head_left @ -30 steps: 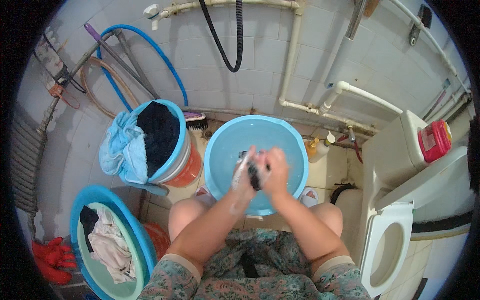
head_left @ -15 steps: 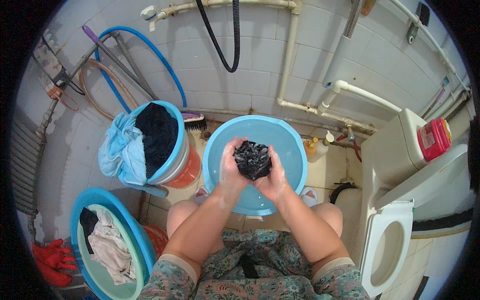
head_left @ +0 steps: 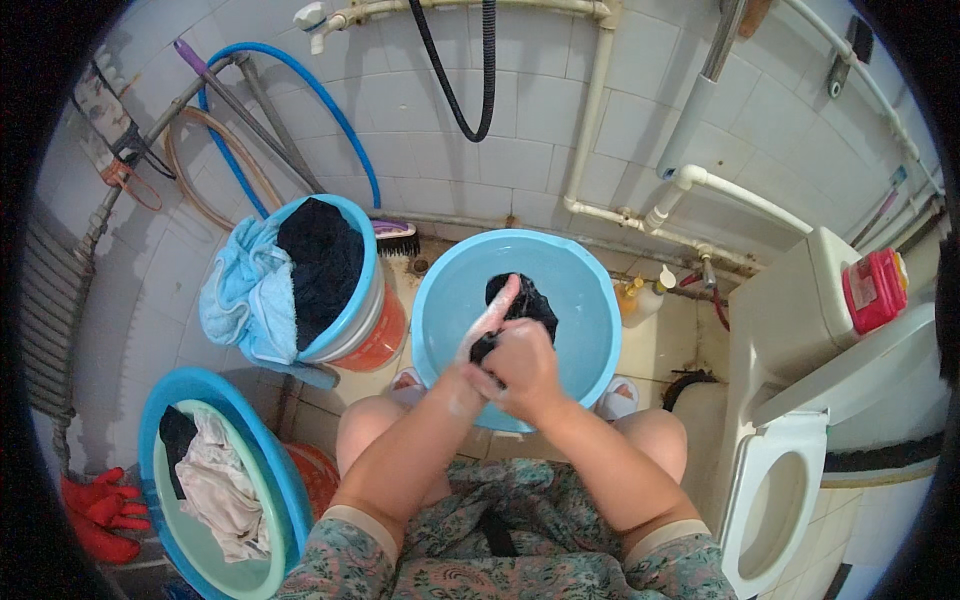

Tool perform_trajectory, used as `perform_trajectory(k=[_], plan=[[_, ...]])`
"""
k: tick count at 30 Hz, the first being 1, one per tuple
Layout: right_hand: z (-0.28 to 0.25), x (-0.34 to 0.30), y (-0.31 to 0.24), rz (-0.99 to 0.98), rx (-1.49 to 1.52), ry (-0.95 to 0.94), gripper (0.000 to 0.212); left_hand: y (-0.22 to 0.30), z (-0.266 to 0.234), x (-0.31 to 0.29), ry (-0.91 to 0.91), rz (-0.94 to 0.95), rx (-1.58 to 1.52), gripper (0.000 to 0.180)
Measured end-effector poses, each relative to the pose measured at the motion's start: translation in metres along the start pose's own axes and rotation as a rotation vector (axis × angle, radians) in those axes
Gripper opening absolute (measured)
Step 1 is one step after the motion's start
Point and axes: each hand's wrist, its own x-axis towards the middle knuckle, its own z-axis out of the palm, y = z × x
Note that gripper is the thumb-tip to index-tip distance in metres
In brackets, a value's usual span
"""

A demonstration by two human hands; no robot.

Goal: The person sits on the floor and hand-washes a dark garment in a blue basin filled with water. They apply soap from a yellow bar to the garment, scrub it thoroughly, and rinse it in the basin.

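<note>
A wet black cloth [head_left: 538, 307] is bunched between my two hands over a light blue basin [head_left: 592, 345] of water. My left hand [head_left: 486, 328] has straight, soapy fingers lying along the cloth, which is pinned against its palm. Just nearer to me, my right hand [head_left: 528, 368] is closed in a fist on another part of the same cloth, pressed against the left palm. Some of the cloth hangs past the left fingertips above the water. The hands hide its middle and part of the left thumb.
Left of the basin stands a bucket [head_left: 372, 335] with a light blue towel [head_left: 245, 300] and dark cloth. Nearer lie nested tubs [head_left: 160, 480] of clothes and red gloves [head_left: 105, 515]. A brush [head_left: 397, 238] and pump bottles [head_left: 650, 300] stand behind; a toilet [head_left: 745, 480] is at right.
My hands, cupped together around the foamy cloth before, have shifted: the right has turned over into a fist nearer me, the left has straightened. The cloth has spread out from its ball.
</note>
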Motion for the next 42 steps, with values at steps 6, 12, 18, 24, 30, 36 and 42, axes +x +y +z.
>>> perform_trajectory(k=[6, 12, 18, 24, 30, 36, 42], plan=[[0.001, 0.007, 0.026, 0.296, -0.054, 0.183, 0.027, -0.031, -0.030, 0.018, 0.135, 0.309, 0.069, 0.035], [0.010, -0.001, 0.000, 0.052, 0.133, 0.118, 0.024, -0.010, -0.045, 0.015, -0.055, 0.192, -0.019, 0.032], [0.011, -0.016, 0.048, 0.984, 1.045, 0.449, 0.010, -0.016, 0.005, 0.011, 0.310, 0.465, 0.114, 0.029], [-0.010, -0.008, 0.029, 1.348, 1.819, 0.187, 0.037, 0.000, 0.006, 0.010, 0.342, 0.496, 0.257, 0.029], [-0.011, -0.007, 0.056, 1.005, 0.934, 0.373, 0.026, -0.011, 0.010, 0.014, 0.509, 0.461, 0.310, 0.038], [-0.031, 0.014, -0.006, 0.049, -0.137, -0.335, 0.030, 0.005, -0.003, 0.012, 0.245, 0.216, 0.101, 0.033], [-0.009, -0.008, 0.001, 0.023, -0.287, -0.381, 0.017, -0.011, -0.030, 0.018, -0.157, 0.056, -0.044, 0.029]])
